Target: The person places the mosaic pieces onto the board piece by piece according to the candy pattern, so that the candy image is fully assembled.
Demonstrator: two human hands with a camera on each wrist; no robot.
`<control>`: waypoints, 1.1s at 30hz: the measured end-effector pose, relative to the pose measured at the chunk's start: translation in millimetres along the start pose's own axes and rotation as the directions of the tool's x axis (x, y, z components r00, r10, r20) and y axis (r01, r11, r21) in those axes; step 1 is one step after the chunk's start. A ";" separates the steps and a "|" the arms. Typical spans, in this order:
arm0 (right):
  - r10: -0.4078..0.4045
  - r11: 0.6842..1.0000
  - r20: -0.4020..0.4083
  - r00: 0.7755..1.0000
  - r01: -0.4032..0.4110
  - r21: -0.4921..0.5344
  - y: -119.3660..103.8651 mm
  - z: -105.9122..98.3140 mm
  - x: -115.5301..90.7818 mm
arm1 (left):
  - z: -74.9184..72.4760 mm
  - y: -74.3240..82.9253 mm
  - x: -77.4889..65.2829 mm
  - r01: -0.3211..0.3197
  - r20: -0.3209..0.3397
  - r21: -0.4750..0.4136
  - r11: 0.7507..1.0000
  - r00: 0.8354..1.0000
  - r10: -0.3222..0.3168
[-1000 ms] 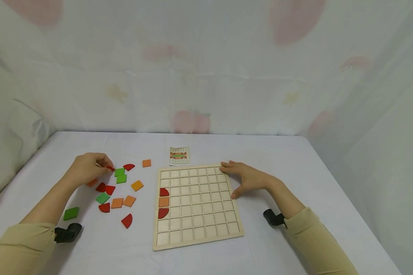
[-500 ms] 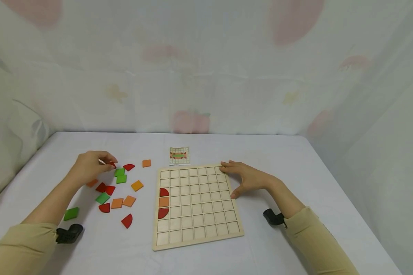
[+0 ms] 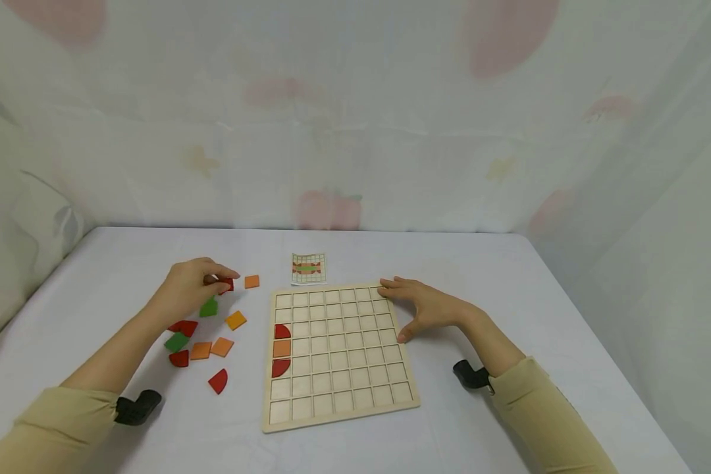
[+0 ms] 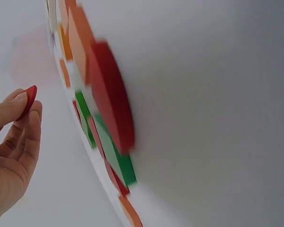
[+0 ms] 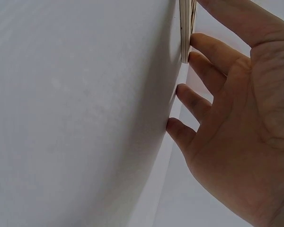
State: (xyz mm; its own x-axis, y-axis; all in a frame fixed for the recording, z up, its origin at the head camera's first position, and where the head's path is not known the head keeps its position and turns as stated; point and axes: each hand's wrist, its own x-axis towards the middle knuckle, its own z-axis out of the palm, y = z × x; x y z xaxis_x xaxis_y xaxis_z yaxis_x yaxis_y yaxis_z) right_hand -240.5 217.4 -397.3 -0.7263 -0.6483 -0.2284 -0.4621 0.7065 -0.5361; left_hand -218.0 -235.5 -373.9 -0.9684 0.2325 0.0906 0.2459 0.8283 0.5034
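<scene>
My left hand [image 3: 191, 284] pinches a red quarter-circle tile [image 4: 28, 101] between thumb and fingers, raised off the table in the left wrist view. Under and beside it lie a green tile [image 3: 209, 307] and other tiles, partly covered by the hand and forearm. A pale wooden grid board [image 3: 296, 290] lies mid-table. Along its left column sit two red quarter-circles [image 3: 282, 331] with an orange square [image 3: 282, 348] between them. My right hand [image 3: 424, 305] rests at the board's far right corner and right edge, fingers spread and fairly straight; in the right wrist view some fingertips touch the board's edge.
Behind the board lies a small pattern card [image 3: 309, 268]. An orange tile [image 3: 251, 282] and a yellow-orange tile [image 3: 236, 320] lie between left hand and board. Closer in are several loose tiles, including a red quarter-circle [image 3: 218, 381]. A patterned curtain [image 3: 355, 131] hangs behind the table.
My left hand has moved right with the pinched red tile, from the pile's far left toward the orange tile. The right hand and the board have stayed put.
</scene>
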 end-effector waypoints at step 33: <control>-0.030 1.000 -0.005 1.000 0.030 0.001 -1.4 0.2 -1.3 | 48.3 74.8 -15.1 -0.092 0.305 -0.265 0.960 0.936 0.174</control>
State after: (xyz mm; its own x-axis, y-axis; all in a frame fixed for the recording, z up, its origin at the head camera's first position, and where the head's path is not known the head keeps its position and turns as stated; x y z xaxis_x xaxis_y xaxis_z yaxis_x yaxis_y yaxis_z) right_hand -238.8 217.1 -396.4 -0.7147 -0.6677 -0.2084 -0.4828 0.6865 -0.5437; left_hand -183.0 -152.4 -379.1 -0.8508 0.5177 -0.0898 0.3143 0.6384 0.7026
